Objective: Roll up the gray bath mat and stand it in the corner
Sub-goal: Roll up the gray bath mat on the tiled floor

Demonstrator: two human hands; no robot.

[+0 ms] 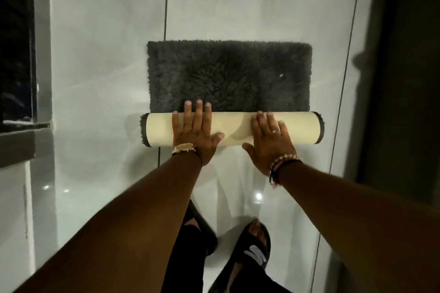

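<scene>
Your left hand (194, 132) and right hand (270, 141) press flat, fingers spread, on the half-rolled shaggy gray bath mat (229, 74) (cream backing outward) lying on the glossy white tiled floor (100, 78).

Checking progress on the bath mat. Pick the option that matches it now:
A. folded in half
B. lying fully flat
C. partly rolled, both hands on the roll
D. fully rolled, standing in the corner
C: the left hand and right hand press flat on the cream-backed roll, while the rest of the gray bath mat lies unrolled on the tiled floor.
</scene>
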